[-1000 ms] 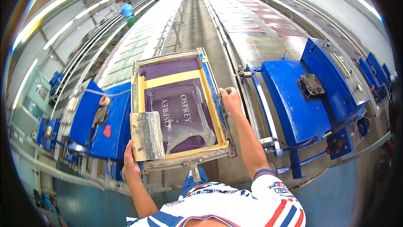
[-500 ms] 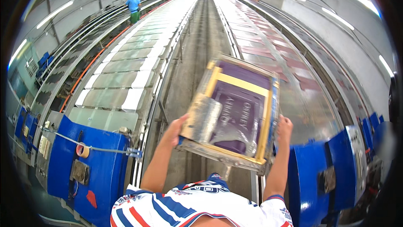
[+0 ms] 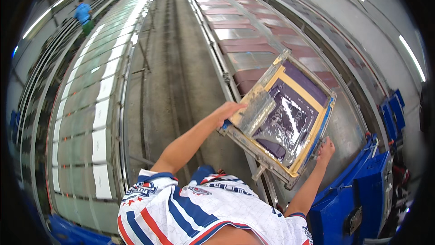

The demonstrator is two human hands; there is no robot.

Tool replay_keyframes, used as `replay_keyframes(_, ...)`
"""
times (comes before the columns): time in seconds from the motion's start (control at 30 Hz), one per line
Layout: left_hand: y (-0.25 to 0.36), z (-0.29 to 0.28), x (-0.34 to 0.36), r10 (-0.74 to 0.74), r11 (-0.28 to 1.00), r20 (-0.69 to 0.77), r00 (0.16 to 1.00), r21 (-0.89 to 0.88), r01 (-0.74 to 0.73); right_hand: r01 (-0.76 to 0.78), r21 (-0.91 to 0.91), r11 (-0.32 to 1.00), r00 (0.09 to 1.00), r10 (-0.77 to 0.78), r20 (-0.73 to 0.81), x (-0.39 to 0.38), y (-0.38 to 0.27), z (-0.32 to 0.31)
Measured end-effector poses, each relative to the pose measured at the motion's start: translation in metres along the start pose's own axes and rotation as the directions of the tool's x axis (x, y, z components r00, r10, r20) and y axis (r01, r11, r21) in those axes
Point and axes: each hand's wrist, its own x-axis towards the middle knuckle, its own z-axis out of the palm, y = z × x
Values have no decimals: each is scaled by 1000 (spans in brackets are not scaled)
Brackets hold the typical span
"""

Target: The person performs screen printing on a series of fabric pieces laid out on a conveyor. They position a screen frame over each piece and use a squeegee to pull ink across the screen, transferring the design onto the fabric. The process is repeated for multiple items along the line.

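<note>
Between both hands I carry a screen printing frame [image 3: 312, 82], tilted, its near end turned toward me. Yellow tape borders its mesh, and wet dark purple ink [image 3: 283, 147] covers much of the inside. A squeegee [image 3: 257, 113] with a worn, ink-stained blade lies inside along the left side. My left hand [image 3: 229, 111] is closed round the frame's left edge near its lower corner. My right hand [image 3: 325, 151] grips the opposite edge, fingers curled at the blue-taped side. The fingertips under the frame are hidden.
Beneath and beyond the frame runs a long printing table [image 3: 244, 57] with dark red fabric pieces. Across the aisle [image 3: 174, 77], another long table [image 3: 81, 132] bears pale pieces. Blue machine housings [image 3: 349, 190] stand at right. A person in blue [image 3: 83, 14] stands far left.
I have turned to the right, and the frame has moved from over the aisle to over the right-hand table's near end. Both hands keep their hold on it.
</note>
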Motion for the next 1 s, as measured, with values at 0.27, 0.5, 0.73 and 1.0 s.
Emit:
replay_keyframes(0.27, 92, -35, 211, -264, 794, 36, 964, 575, 196, 24, -113, 993, 935, -62, -350, 33, 52, 59)
replay_keyframes(0.5, 66, -95, 324, -351, 585, 30, 936, 788, 194, 52, -188, 981, 815, -150, -559, 17, 127, 124)
replay_keyframes(0.73, 73, -64, 328, -386, 645, 114, 916, 742, 180, -205, -230, 951, 810, 33, -586, 16, 123, 107)
replay_keyframes(1.0, 52, -41, 288, 178, 402, 25, 984, 910, -96, -107, -282, 953, 824, -74, -561, 17, 115, 99)
